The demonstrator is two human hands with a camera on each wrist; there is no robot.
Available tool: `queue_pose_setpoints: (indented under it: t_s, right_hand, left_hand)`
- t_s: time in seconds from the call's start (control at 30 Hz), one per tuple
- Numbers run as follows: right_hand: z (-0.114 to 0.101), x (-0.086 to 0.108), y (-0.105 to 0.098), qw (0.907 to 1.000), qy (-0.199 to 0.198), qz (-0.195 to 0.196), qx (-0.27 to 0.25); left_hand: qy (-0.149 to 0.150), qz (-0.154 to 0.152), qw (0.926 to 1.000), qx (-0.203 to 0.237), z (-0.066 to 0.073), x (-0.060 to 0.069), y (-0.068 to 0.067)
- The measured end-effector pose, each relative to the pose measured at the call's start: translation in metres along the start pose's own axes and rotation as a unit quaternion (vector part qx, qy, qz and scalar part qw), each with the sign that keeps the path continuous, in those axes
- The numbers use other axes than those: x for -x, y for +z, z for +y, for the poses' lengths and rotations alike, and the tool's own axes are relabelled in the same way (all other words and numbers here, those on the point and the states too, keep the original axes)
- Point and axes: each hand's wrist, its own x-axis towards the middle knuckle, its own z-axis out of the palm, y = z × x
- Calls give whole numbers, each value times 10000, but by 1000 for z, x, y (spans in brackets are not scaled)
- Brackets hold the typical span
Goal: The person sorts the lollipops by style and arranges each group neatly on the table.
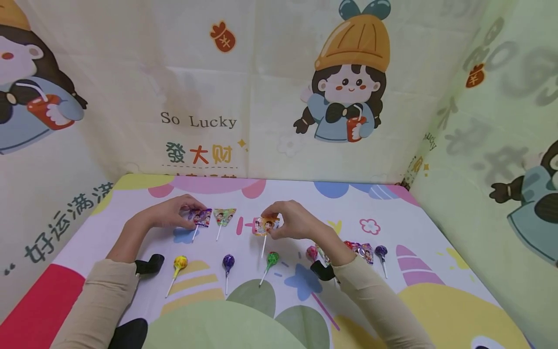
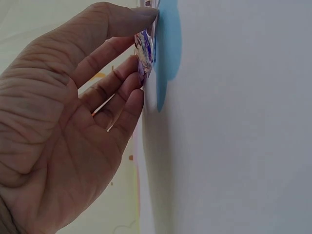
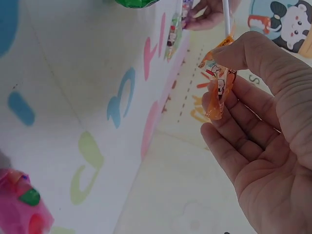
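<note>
My left hand (image 1: pixel 174 212) pinches the edge of a purple-wrapped lollipop (image 1: pixel 201 218) at the back left of the table; in the left wrist view its wrapper (image 2: pixel 144 53) lies between thumb and fingertips. Just right of it lies a green-wrapped lollipop (image 1: pixel 224 216). My right hand (image 1: pixel 296 222) holds an orange-wrapped lollipop (image 1: pixel 265 225) by its wrapper, the white stick pointing down toward me. In the right wrist view the orange wrapper (image 3: pixel 219 87) is between thumb and fingers.
Nearer me lie a yellow lollipop (image 1: pixel 180 262), a dark purple one (image 1: pixel 228 262) and a green one (image 1: pixel 272 259). Beyond my right forearm are a pink lollipop (image 1: pixel 311 252), purple wrappers (image 1: pixel 364 251) and another dark purple lollipop (image 1: pixel 381 251). A printed cloth wall (image 1: pixel 270 97) stands behind the table.
</note>
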Motion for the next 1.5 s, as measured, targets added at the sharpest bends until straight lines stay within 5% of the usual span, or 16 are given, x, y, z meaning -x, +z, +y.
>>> queue_pose_setpoints:
  t_s: [0.6,1.5]
  right_hand:
    - [6,-44,9,9997,-142,-70,208]
    - [17,-82,25,9953,544,-716,368]
  left_hand:
    - [61,37,10000,-34,-3,0,-1]
    - [17,26,10000,-48,1,0,-2]
